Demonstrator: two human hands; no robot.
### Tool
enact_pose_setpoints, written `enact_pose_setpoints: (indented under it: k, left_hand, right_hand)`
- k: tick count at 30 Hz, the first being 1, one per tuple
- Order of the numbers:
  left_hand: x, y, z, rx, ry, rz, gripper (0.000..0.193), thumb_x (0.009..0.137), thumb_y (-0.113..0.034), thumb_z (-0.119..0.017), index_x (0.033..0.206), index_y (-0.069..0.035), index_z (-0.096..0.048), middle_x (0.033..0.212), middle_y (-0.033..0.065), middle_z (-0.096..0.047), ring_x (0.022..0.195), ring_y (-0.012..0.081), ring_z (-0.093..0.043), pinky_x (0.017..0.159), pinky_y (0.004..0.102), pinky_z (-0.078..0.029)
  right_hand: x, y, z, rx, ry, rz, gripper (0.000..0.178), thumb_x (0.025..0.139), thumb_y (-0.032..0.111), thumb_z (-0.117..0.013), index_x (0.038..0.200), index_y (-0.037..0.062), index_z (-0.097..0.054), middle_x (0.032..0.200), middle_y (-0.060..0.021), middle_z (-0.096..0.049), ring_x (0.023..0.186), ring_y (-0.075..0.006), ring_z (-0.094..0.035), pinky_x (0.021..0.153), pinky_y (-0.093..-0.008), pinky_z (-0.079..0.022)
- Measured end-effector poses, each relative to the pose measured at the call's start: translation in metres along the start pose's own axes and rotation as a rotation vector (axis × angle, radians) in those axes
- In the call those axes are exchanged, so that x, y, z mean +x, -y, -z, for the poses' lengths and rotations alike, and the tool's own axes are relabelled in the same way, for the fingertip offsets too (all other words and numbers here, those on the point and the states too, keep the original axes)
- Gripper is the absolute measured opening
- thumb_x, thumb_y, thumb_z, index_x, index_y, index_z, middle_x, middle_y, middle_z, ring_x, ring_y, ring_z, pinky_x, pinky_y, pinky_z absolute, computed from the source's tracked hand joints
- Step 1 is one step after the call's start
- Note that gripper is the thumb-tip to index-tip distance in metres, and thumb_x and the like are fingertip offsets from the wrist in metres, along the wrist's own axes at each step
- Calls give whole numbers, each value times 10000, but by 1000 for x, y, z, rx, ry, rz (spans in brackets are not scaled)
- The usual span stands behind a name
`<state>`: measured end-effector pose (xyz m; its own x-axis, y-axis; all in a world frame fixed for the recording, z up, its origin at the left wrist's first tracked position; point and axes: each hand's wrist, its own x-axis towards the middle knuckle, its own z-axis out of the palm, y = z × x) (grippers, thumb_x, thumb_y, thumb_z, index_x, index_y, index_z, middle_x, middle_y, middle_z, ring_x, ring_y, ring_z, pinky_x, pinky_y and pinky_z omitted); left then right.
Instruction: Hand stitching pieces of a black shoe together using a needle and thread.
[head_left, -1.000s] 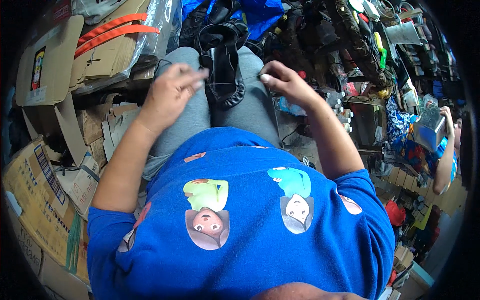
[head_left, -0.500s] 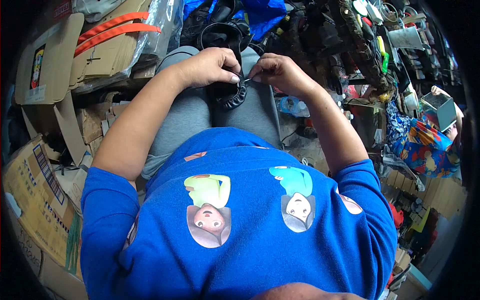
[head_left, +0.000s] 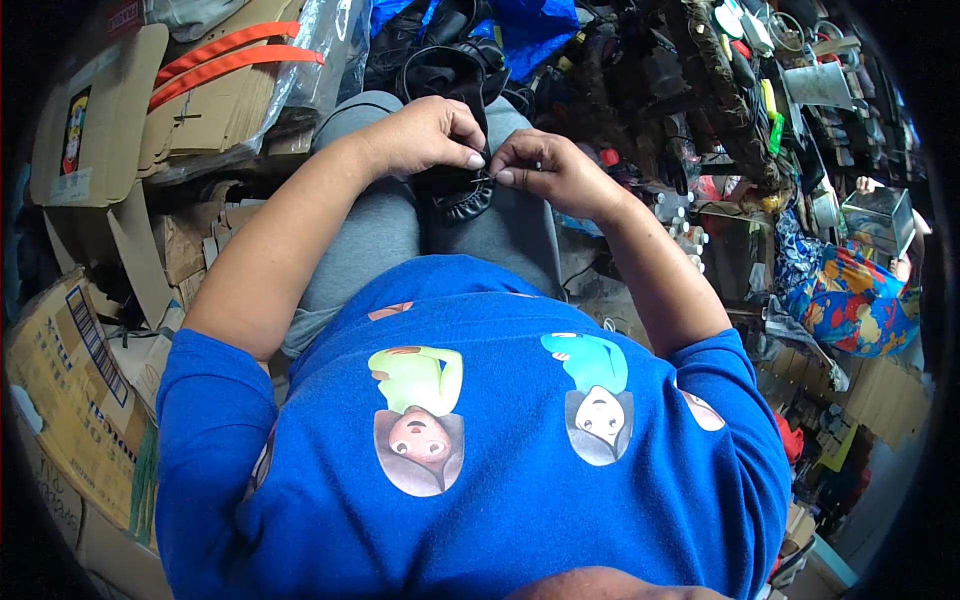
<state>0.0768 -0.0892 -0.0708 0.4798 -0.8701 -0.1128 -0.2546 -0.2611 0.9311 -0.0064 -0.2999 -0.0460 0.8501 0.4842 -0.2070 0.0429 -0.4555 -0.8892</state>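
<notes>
A black, leather-like piece with a gathered, ruffled edge [head_left: 466,207] lies over my grey-clad thighs, between my knees. My left hand [head_left: 432,135] is closed on its upper part, thumb pressed against the forefinger. On the other side, my right hand [head_left: 552,172] pinches thumb and forefinger together right at the edge of the piece. A thin, shiny needle [head_left: 479,180] shows there, its end at my right fingertips. Whether thread runs from it is too small to tell. Part of the black piece is hidden behind my left fingers.
Black bags or leather goods [head_left: 440,75] and a blue plastic sheet [head_left: 535,35] lie beyond my knees. Flattened cardboard [head_left: 215,110] with orange strips [head_left: 235,62] is stacked at left. Cluttered shelves and bottles [head_left: 685,235] line the right; another person's patterned cloth [head_left: 860,300] shows far right.
My right hand has moved slightly down and nearer to the left hand, its fingertips now at the gathered edge. The left hand has stayed almost still.
</notes>
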Motion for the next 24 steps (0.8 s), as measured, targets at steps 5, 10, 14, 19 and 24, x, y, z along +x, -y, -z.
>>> enact_pose_setpoints:
  k: [5, 10, 14, 19, 24]
  left_hand:
    - [1, 2, -2, -9, 12, -17, 184, 735, -145, -706, 823, 7, -650, 819, 51, -573, 814, 169, -561, 758, 289, -427]
    - [0, 1, -4, -5, -17, 25, 197, 744, -154, -712, 839, 8, -653, 828, 52, -577, 822, 169, -562, 770, 290, -426]
    - [-1, 2, -2, -67, 27, 25, 203, 749, -161, -714, 846, 7, -656, 831, 49, -579, 827, 163, -560, 773, 286, -425]
    - [-2, 0, -1, -117, 45, 61, 203, 752, -157, -709, 855, 9, -657, 840, 48, -583, 839, 160, -562, 784, 284, -423]
    - [-4, -1, 1, -90, 56, 41, 221, 762, -163, -694, 896, 11, -667, 853, 57, -577, 848, 162, -560, 792, 286, -422]
  right_hand:
    - [-9, 6, -6, 284, 95, -76, 125, 868, 136, -631, 913, 20, -632, 848, 9, -578, 831, -76, -513, 766, -241, -420]
    - [-11, 0, 4, 71, -1, -17, 83, 872, 101, -624, 924, 36, -625, 839, 21, -556, 822, -70, -515, 747, -237, -422]
    - [-14, -16, 14, 150, -172, -196, 44, 868, 59, -618, 906, 36, -621, 842, 28, -523, 800, -58, -507, 713, -221, -420]
    - [-4, -25, 7, -15, -133, -7, 99, 819, 58, -663, 916, 70, -650, 885, -29, -566, 840, -122, -564, 766, -261, -457]
    - [-6, -17, 1, -74, -122, 37, 120, 789, 45, -674, 904, 78, -659, 863, -41, -575, 833, -133, -579, 742, -270, -468]
